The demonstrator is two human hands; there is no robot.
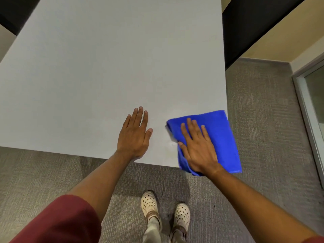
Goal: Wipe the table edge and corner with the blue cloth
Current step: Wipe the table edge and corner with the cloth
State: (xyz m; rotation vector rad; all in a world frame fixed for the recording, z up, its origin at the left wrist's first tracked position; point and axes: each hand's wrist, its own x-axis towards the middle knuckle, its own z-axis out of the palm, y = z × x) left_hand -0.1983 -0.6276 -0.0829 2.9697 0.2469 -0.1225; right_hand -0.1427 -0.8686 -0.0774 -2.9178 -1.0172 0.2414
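So the biggest thing in view was the pale grey table [105, 76], stretching away ahead of both hands and off to the left of them, with nothing on it apart from the hands and the cloth. Below the hands, past the near edge, there was grey carpet [263, 120], which also ran along to the right of the right hand.

Next down in size, the blue cloth [222, 137] was folded flat and sat right on the table's near right corner, directly under the right hand. Its right side and near end hung just over the table's edges.

The right hand [198, 146] lay flat on top of the cloth, palm down, fingers spread and pressed on it rather than gripping it. The left hand [135, 135] was just to its left, apart from the cloth, flat on the bare tabletop with fingers straight and close together, holding nothing.

Below the hands, a pair of cream perforated clogs [149, 202] stood on the carpet, and a maroon sleeve [57, 220] showed on the left arm.
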